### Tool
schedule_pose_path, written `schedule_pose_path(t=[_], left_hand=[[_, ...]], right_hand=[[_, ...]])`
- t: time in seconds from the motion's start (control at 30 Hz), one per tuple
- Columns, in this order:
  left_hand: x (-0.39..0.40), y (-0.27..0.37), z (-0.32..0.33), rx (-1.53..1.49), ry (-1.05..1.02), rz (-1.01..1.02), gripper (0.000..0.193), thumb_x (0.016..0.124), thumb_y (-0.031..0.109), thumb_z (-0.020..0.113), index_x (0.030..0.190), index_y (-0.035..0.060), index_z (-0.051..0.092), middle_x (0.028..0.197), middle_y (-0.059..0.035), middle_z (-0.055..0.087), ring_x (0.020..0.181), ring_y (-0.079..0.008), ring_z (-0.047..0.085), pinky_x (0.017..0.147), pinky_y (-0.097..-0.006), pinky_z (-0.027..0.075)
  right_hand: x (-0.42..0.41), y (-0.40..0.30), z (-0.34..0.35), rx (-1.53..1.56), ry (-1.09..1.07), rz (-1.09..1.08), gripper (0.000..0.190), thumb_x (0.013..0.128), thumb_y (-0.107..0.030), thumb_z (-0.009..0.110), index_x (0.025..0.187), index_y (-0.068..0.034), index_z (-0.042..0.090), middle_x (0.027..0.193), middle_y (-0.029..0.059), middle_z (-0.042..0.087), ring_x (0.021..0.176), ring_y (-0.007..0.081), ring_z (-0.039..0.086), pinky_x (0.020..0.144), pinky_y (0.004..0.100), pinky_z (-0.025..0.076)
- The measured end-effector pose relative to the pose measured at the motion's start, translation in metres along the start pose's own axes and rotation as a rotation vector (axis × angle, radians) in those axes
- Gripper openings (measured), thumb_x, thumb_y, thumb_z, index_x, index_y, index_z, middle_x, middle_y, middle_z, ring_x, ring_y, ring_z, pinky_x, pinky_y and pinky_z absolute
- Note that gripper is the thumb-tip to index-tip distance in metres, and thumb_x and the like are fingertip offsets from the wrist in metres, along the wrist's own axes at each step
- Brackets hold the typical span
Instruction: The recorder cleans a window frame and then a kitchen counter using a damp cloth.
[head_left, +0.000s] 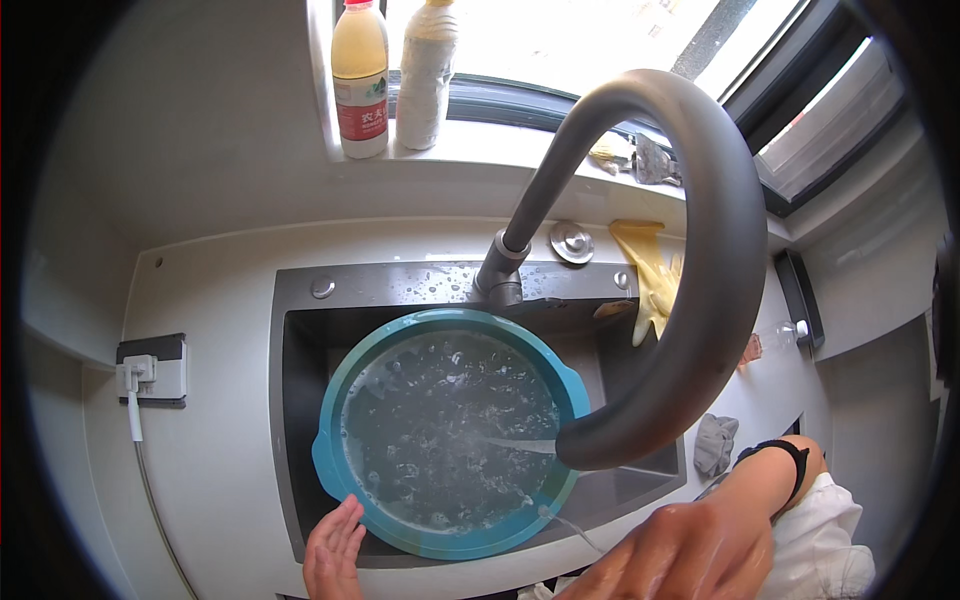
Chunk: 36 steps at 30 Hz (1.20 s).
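A round blue plastic basin (450, 546) rests in the dark grey sink (607, 487), full of cloudy, bubbly water. A thick grey gooseneck faucet (720, 262) arches over it, and a stream runs from its spout into the water. My left hand (336, 547) is at the basin's lower left rim, fingers together, palm turned inward, with nothing seen in it. My right hand (675, 555), wet, is at the lower right in front of the counter, close to the camera. Its fingertips are hidden at the picture's edge, so whether it holds anything is unclear.
Two filled bottles (361, 97) (427, 82) stand on the windowsill. A metal drain plug (572, 242) and yellow rubber gloves (651, 277) lie behind the sink. At the right are a grey cloth (715, 444) and a clear plastic bottle (780, 335); at the left, a plugged-in socket (154, 379) with a cable.
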<state>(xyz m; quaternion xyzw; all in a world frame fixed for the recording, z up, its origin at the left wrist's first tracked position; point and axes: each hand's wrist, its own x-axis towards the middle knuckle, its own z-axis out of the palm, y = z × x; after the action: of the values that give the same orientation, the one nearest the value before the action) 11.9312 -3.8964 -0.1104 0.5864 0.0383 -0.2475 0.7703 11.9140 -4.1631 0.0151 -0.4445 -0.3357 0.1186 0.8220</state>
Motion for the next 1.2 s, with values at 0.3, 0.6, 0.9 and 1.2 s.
schedule_pose_path(t=[0.3,0.6,0.9,1.2], left_hand=[[-0.001,-0.005,-0.003,0.031,-0.018,0.022,0.055,0.095,0.038,0.031,0.128,-0.0063,0.036,0.132,-0.0227,0.039,0.125,-0.0328,0.036,0.104,-0.0439,0.027],[-0.002,-0.009,0.000,0.030,-0.006,0.024,0.054,0.096,0.037,0.029,0.128,-0.0059,0.036,0.132,-0.0231,0.039,0.125,-0.0330,0.036,0.104,-0.0433,0.027],[-0.004,-0.010,-0.003,0.030,0.002,0.034,0.051,0.097,0.035,0.029,0.126,-0.0056,0.039,0.131,-0.0219,0.041,0.123,-0.0330,0.039,0.103,-0.0436,0.029],[0.002,0.003,0.030,0.112,-0.084,0.068,0.049,0.096,0.034,0.034,0.123,-0.0056,0.042,0.125,-0.0215,0.046,0.115,-0.0326,0.047,0.098,-0.0436,0.035]], right_hand=[[0.000,-0.005,-0.003,0.108,-0.021,-0.009,0.032,0.091,-0.015,0.046,0.098,0.014,0.060,0.104,0.0267,0.059,0.107,0.0394,0.053,0.090,0.0442,0.042],[-0.009,-0.019,-0.003,0.353,-0.008,0.703,0.043,0.093,-0.024,0.043,0.098,0.017,0.058,0.105,0.0279,0.058,0.103,0.0339,0.055,0.087,0.0388,0.042],[-0.040,-0.035,-0.033,0.625,-0.033,0.488,0.030,0.090,-0.016,0.043,0.102,0.006,0.060,0.110,0.0248,0.057,0.107,0.0392,0.053,0.091,0.0446,0.042],[-0.076,0.047,-0.147,-0.559,0.934,0.764,0.025,0.092,-0.018,0.047,0.105,0.001,0.058,0.090,0.0069,0.062,0.083,0.0133,0.060,0.075,0.0266,0.050]])
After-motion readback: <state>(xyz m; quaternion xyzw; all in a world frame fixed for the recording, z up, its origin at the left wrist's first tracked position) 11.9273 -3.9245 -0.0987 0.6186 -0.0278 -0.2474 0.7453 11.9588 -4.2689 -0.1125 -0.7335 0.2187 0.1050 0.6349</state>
